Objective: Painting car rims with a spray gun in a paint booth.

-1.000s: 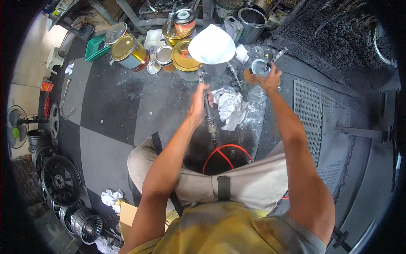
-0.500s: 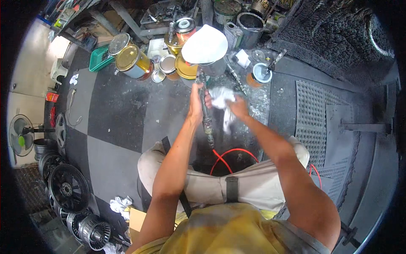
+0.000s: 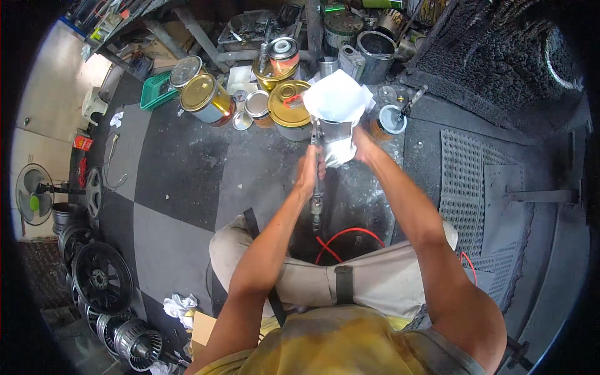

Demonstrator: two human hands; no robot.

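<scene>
With 12 o'clock straight ahead of the seated person, the checkered floor (image 3: 172,222) spreads beneath everything, and a big black wheel (image 3: 99,279) stands at 9 o'clock. A can (image 3: 289,130) with a gold lid stands just beyond the work, at 11 o'clock from the spray gun.

The spray gun (image 3: 317,190) is held in front of the person, above the floor. Its long axis runs almost straight from 12 to 6 o'clock, the slim fitting end pointing at 6, toward the lap; which way the nozzle faces is too small to tell. A red hose (image 3: 353,230) shows at that 6 o'clock end and loops toward 4. At 2 o'clock stands a smaller orange can (image 3: 380,131) with a tool leaning in it toward 1.

At the gun's upper end, on its 1 o'clock side, is a grey cup (image 3: 337,130), topped by white paper (image 3: 336,97). A crumpled white cloth (image 3: 340,152) is at the cup's 6 o'clock side.

The left hand (image 3: 309,170) is wrapped round the gun. The right hand (image 3: 363,145), at the cloth's 3 o'clock side, is closed on it, its fingertips hidden.
</scene>
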